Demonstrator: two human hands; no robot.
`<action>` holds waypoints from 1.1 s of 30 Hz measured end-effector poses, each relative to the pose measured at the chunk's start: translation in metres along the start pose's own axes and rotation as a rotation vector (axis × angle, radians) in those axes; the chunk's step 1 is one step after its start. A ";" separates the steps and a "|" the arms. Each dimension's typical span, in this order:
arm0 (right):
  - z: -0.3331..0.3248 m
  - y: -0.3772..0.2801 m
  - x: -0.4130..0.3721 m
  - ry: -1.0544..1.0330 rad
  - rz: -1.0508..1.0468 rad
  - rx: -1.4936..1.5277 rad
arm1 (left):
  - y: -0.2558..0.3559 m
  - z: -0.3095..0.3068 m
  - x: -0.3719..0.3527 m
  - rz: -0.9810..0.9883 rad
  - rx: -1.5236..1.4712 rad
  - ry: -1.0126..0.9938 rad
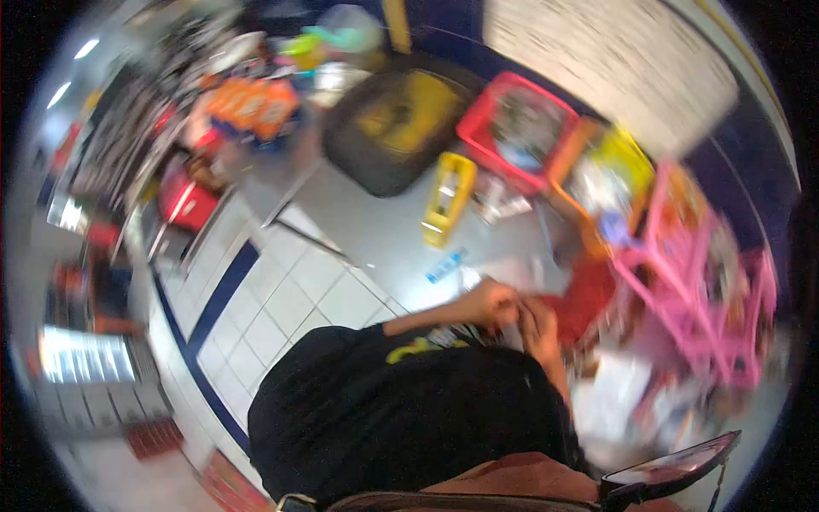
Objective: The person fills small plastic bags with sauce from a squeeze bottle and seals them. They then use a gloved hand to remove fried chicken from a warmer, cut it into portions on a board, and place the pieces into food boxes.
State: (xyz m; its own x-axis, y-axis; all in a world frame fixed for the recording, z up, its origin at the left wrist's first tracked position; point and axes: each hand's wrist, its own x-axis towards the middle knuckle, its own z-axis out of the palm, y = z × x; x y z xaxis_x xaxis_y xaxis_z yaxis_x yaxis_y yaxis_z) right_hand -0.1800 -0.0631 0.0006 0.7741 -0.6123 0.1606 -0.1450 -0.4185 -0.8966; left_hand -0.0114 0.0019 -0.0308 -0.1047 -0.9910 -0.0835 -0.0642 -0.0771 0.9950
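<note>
My left hand [493,304] and my right hand [539,328] meet close in front of my black shirt, over the near edge of the grey table. The fingers of both are bent inward and closed together. Motion blur hides whatever is between them. Just beyond my right hand lies a dark red, cloth-like item [589,294]. A small blue-and-white strip [445,266] rests on the table a little past my left hand, with a whitish, blurred piece [471,277] beside it.
A yellow tape dispenser [445,200], a pink basket [467,128] and a black-and-yellow bin [363,141] stand farther back. Pink plastic racks [653,273] and white papers or bags [618,384] crowd the right. White floor tiles [299,294] lie left.
</note>
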 end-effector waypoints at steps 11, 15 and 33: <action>0.003 0.012 0.026 0.278 -0.277 -0.360 | 0.040 0.005 -0.018 0.092 0.338 0.364; 0.025 0.001 0.028 0.238 -0.309 -0.361 | 0.034 0.002 -0.023 0.066 0.498 0.488; -0.034 0.088 0.036 1.053 -0.053 -0.302 | 0.015 0.008 -0.006 0.463 0.475 0.580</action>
State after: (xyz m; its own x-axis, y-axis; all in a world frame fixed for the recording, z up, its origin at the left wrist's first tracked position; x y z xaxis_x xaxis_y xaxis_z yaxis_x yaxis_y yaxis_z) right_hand -0.1859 -0.1441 -0.0583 -0.1095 -0.7950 0.5967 -0.3831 -0.5201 -0.7633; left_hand -0.0193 0.0079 -0.0161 0.2903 -0.8208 0.4919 -0.5593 0.2716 0.7832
